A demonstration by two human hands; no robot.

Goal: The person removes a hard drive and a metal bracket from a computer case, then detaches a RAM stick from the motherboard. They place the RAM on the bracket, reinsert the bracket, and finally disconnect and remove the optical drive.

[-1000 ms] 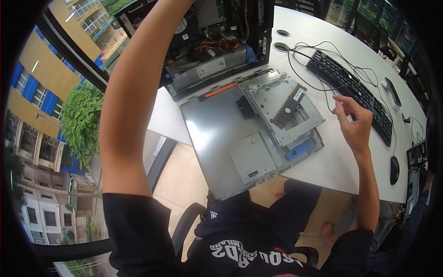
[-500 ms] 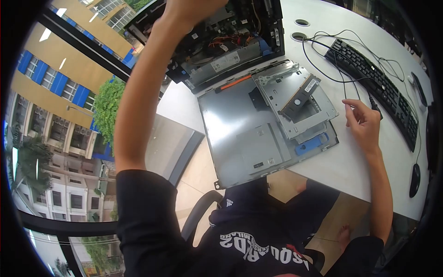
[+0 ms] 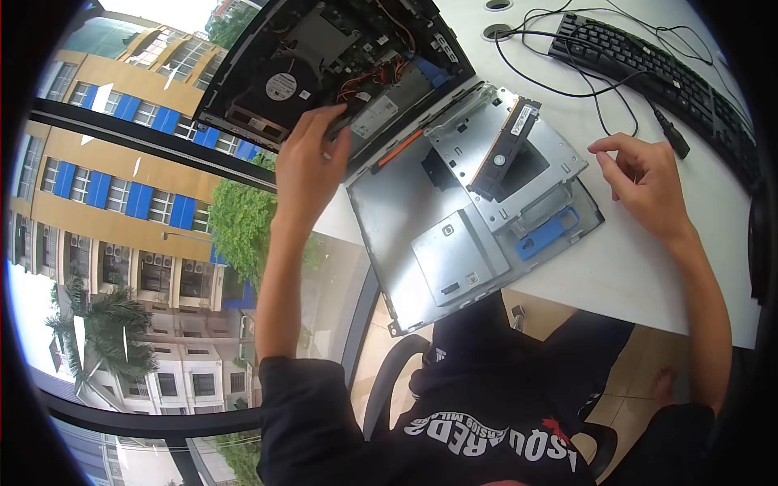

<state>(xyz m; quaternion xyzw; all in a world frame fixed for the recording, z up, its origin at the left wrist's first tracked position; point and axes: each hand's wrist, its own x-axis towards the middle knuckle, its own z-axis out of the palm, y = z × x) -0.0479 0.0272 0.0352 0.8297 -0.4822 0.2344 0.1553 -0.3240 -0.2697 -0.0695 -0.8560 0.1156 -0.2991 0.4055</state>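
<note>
My left hand (image 3: 310, 162) is at the near edge of an opened desktop computer case (image 3: 474, 69), its fingers apart and nothing visible in them. Inside the case are a round black fan (image 3: 284, 85), orange wires (image 3: 369, 79) and a labelled metal box (image 3: 377, 116). Over the white table hovers my right hand (image 3: 648, 186), fingers loosely bent, thumb and index finger apart, holding nothing visible. To its left, a metal drive bracket (image 3: 559, 150) rests on the flat metal side panel (image 3: 389, 219). A dark, narrow labelled part (image 3: 502, 154) lies slanted across the bracket.
A black keyboard (image 3: 640, 69) with tangled black cables (image 3: 559, 95) lies on the right of the white table (image 3: 567, 279). A cable plug (image 3: 671, 138) sits near my right hand. Blue plastic piece (image 3: 547, 233) is on the panel's near right. Windows are at left.
My left hand has come back from over the computer case's interior to its near edge, uncovering the fan. My right hand stays beside the bracket, its thumb and index finger wider apart. The view has shifted.
</note>
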